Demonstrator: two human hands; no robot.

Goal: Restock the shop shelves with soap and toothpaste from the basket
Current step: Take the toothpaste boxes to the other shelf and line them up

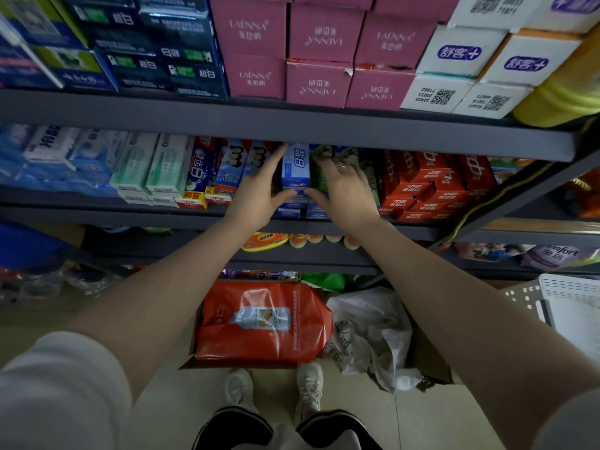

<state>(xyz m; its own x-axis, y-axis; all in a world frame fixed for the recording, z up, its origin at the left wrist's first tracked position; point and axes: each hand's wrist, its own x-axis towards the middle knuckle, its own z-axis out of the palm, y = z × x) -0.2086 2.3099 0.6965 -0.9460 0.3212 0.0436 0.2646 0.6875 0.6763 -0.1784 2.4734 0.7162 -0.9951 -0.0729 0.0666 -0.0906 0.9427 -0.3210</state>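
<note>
A blue toothpaste box (pixel 295 168) stands on end on the middle shelf (pixel 97 211), on top of other blue boxes. My left hand (pixel 258 193) lies against its left side with straight fingers, thumb at its lower end. My right hand (pixel 344 190), with a ring on one finger, touches its right side, fingers spread over the green boxes (pixel 319 157) beside it. A white perforated basket (pixel 565 303) shows at the right edge, near the floor.
Red toothpaste boxes (pixel 431 186) fill the shelf to the right, pale green and blue ones (pixel 152 165) to the left. Pink boxes (pixel 318 50) and white boxes (pixel 464 60) sit on the upper shelf. A red refill pouch (pixel 263 323) lies in a carton by my feet.
</note>
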